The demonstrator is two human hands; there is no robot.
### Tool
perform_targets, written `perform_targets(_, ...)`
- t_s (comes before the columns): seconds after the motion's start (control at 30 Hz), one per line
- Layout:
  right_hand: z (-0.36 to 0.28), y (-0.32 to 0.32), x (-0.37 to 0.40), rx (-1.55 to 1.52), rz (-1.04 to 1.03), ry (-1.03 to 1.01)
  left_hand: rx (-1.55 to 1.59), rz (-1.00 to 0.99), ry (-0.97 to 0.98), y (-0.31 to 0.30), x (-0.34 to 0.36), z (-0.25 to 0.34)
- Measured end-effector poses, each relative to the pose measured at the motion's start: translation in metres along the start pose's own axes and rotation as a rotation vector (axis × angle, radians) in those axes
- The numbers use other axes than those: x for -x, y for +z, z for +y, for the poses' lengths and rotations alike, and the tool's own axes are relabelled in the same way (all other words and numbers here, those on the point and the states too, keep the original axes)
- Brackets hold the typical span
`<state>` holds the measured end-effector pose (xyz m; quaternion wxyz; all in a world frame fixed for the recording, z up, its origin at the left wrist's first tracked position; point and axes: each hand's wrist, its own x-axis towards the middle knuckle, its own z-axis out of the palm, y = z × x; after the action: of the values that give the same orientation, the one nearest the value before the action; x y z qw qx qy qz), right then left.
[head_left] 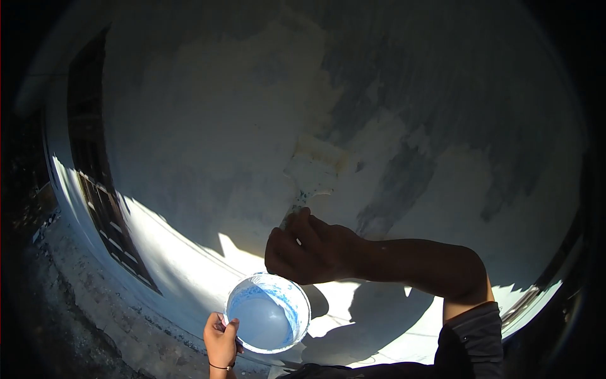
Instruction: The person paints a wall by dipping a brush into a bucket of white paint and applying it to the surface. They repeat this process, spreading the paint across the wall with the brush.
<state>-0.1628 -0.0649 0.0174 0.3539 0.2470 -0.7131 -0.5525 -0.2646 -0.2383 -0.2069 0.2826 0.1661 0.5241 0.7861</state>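
My right hand (315, 246) is closed round the handle of a wide paintbrush (309, 174), whose paint-spotted head points up and lies against the wall (208, 114). My left hand (221, 341) grips the left side of a white paint bucket (302, 300), thumb over the rim. Inside the bucket, pale bluish paint (262, 322) fills the bottom and blue smears coat the inner side. The bucket is below my right hand, close to the sunlit lower wall.
The wall is mostly in shade, with patchy grey and whitish areas. A dark barred window (104, 202) stands at the left. Rough stony ground (95, 316) runs along the wall's foot at lower left. Bright sun and my shadow fall low on the wall.
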Motion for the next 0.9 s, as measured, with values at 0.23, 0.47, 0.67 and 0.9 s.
perform_targets(0.23, -0.042, -0.002, -0.017, -0.284, 0.063, 0.138, -0.055, 0.006, -0.008, -0.006, 0.016, -0.012)
perform_targets(0.47, 0.017, -0.024, -0.018, -0.548, 0.199, 0.509, -0.087, 0.081, -0.017, -0.009, 0.022, -0.028)
perform_targets(0.67, 0.072, -0.048, -0.01, -0.638, 0.326, 0.817, -0.073, 0.062, -0.03, -0.009, 0.027, -0.026)
perform_targets(0.9, 0.156, -0.073, 0.011, -0.462, 0.146, 0.98, -0.069, 0.031, -0.025, -0.004, 0.024, -0.025)
